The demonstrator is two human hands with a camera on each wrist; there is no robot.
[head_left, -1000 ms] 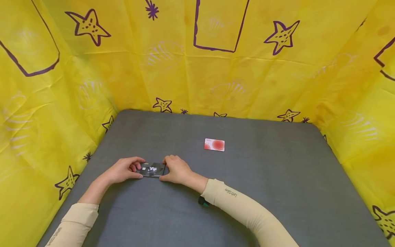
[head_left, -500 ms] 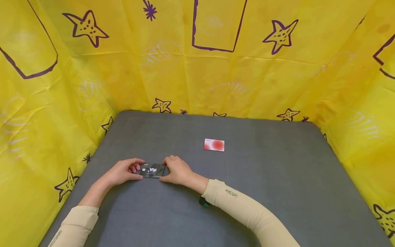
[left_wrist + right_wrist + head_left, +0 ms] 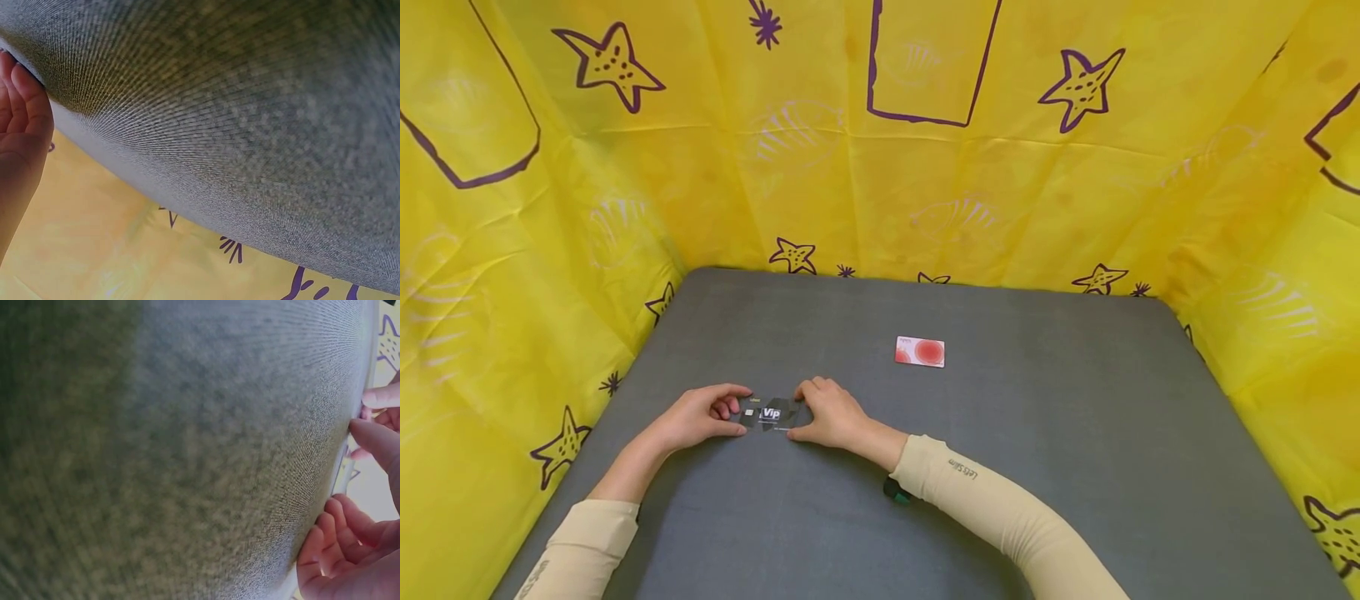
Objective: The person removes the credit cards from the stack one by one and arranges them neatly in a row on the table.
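A dark grey card with "Vip" lettering and a small chip mark (image 3: 771, 414) lies between the two hands, left of the middle of the grey table in the head view. The left hand (image 3: 703, 415) holds its left end, thumb at the near edge and index finger at the far edge, other fingers curled in. At the opposite end the right hand (image 3: 833, 415) grips it the same way, thumb near and fingers far. The left wrist view catches part of the left hand (image 3: 22, 115) at its left border. Along the right border of the right wrist view, the right hand (image 3: 353, 550) shows bent fingers.
Farther back and to the right, a white card with red circles (image 3: 920, 352) lies flat on the grey tabletop (image 3: 1075, 450). Yellow cloth walls (image 3: 1037, 192) with purple starfish drawings stand along the back and both sides. A dark wrist strap (image 3: 896, 490) shows under the right sleeve.
Both hands stay in place at the card's ends. The card's face catches the light differently, with paler patches and a less distinct dark right edge than before.
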